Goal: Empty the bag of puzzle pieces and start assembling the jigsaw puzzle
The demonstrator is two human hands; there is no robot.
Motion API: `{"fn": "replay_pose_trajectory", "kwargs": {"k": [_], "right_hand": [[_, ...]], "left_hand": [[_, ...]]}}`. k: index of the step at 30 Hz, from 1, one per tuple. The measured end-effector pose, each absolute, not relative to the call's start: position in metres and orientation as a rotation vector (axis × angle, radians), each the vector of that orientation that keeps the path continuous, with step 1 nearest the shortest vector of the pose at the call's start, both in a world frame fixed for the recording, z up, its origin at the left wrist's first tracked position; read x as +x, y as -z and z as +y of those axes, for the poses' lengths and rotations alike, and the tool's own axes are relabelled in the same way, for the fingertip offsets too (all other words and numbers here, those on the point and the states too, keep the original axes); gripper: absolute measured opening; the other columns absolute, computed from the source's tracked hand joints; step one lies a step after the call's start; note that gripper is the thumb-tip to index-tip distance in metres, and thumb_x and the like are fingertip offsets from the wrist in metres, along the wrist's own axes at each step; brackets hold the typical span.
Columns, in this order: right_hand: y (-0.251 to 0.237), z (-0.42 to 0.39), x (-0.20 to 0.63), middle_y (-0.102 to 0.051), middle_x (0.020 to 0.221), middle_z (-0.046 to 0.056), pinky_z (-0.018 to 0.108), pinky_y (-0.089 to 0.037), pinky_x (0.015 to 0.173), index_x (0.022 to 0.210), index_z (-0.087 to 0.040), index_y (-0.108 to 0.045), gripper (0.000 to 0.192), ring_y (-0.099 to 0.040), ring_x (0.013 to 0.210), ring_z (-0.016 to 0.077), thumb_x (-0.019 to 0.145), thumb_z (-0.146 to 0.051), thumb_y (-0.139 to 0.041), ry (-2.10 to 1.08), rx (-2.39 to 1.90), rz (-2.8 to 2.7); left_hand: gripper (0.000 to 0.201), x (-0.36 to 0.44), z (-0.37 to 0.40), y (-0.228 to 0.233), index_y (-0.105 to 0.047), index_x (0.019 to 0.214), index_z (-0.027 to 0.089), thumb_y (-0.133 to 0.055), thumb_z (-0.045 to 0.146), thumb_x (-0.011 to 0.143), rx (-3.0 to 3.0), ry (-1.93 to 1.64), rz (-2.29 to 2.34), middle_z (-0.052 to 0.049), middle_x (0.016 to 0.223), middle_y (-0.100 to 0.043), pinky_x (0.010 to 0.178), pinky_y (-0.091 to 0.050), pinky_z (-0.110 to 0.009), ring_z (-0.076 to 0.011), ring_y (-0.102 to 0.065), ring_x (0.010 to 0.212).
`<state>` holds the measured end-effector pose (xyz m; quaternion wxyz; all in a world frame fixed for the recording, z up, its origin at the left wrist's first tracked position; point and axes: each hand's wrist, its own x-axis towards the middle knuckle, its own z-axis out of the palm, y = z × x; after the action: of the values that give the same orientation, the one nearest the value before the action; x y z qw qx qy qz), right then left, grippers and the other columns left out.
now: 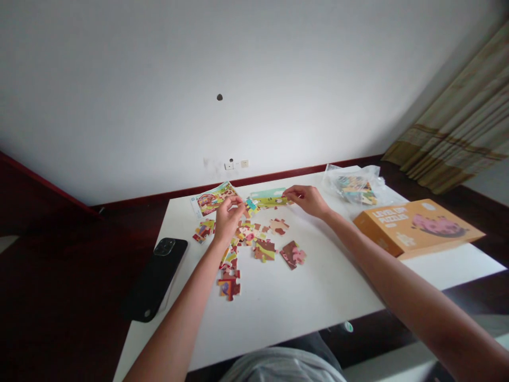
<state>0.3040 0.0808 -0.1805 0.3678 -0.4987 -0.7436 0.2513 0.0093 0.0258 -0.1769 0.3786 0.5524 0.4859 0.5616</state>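
I am looking down at a white tabletop with a jigsaw spread out on it. My left hand and my right hand are both at the far side, and they hold the two ends of a joined strip of puzzle pieces that is green and yellow. The left grip is pinched shut on the left end of the strip, and the right grip is pinched shut on the right end. The strip sits just above the tabletop, near the far edge, so I cannot tell if it touches. I think I am in the middle of building, at the step where a finished row gets put in its place. Just under my hands lies a heap of loose pieces, and two bigger lumps lie a bit apart, one brown and pink and one red closer to me. A picture sheet lies beside my left hand. A black phone rests at the left edge of the tabletop. On the right sit an orange puzzle box and a clear bag with more pieces inside. For the next move, I think the strip needs to lie flat and straight, and both hands must move together so the joins do not pop apart.
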Motion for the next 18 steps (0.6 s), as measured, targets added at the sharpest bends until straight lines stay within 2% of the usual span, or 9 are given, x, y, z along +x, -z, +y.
{"fn": "replay_pose_trajectory", "kwargs": {"k": [2, 5, 9, 11, 14, 18], "right_hand": [[0.181, 0.082, 0.303, -0.08, 0.094, 0.008, 0.032, -0.056, 0.073, 0.1, -0.018, -0.078, 0.035, -0.072, 0.08, 0.0217, 0.093, -0.049, -0.065, -0.735, -1.244, -1.831], [0.18, 0.07, 0.287, -0.079, 0.094, 0.008, 0.032, -0.058, 0.076, 0.116, -0.017, -0.073, 0.043, -0.072, 0.085, 0.0222, 0.092, -0.052, -0.069, -1.012, -1.083, -1.8], [0.183, 0.048, 0.256, -0.077, 0.093, 0.006, 0.028, -0.055, 0.062, 0.136, -0.019, -0.063, 0.059, -0.069, 0.072, 0.0177, 0.089, -0.051, -0.076, -1.319, -0.934, -1.846], [0.184, 0.041, 0.244, -0.076, 0.09, 0.004, 0.026, -0.052, 0.057, 0.136, -0.019, -0.062, 0.059, -0.066, 0.067, 0.0155, 0.088, -0.05, -0.077, -1.378, -0.888, -1.804], [0.178, 0.041, 0.242, -0.072, 0.083, 0.002, 0.027, -0.052, 0.064, 0.131, -0.017, -0.065, 0.054, -0.066, 0.071, 0.0156, 0.089, -0.048, -0.077, -1.352, -0.868, -1.726], [0.157, 0.052, 0.27, -0.076, 0.096, 0.006, 0.031, -0.054, 0.074, 0.128, -0.016, -0.071, 0.048, -0.068, 0.084, 0.0193, 0.094, -0.051, -0.07, -1.253, -0.918, -1.85]], "left_hand": [[0.023, 0.014, 0.023, 0.178, -0.065, 0.094, 0.019, -0.071, 0.037, 0.081, 1.405, -1.395, 1.223, -0.005, 0.098, -0.07, 0.073, -0.053, -0.026, -0.018, -0.067, 0.087], [0.026, 0.02, 0.018, 0.179, -0.064, 0.095, 0.019, -0.073, 0.04, 0.083, 1.367, -1.334, 1.19, -0.005, 0.098, -0.071, 0.07, -0.052, -0.026, -0.017, -0.067, 0.08], [0.027, 0.024, 0.014, 0.183, -0.062, 0.092, 0.019, -0.076, 0.04, 0.083, 1.339, -1.296, 1.125, -0.002, 0.095, -0.068, 0.072, -0.052, -0.026, -0.0149, -0.067, 0.078], [0.029, 0.025, 0.013, 0.184, -0.059, 0.091, 0.019, -0.079, 0.039, 0.082, 1.346, -1.284, 1.103, -0.001, 0.094, -0.066, 0.072, -0.051, -0.025, -0.0131, -0.065, 0.075], [0.031, 0.023, 0.012, 0.182, -0.058, 0.093, 0.02, -0.077, 0.042, 0.085, 1.395, -1.279, 1.076, 0.0, 0.094, -0.063, 0.07, -0.051, -0.024, -0.0125, -0.064, 0.073], [0.024, 0.013, 0.013, 0.172, -0.061, 0.095, 0.021, -0.066, 0.044, 0.096, 1.672, -1.326, 1.203, -0.002, 0.091, -0.065, 0.071, -0.049, -0.025, -0.0159, -0.063, 0.08]]}}
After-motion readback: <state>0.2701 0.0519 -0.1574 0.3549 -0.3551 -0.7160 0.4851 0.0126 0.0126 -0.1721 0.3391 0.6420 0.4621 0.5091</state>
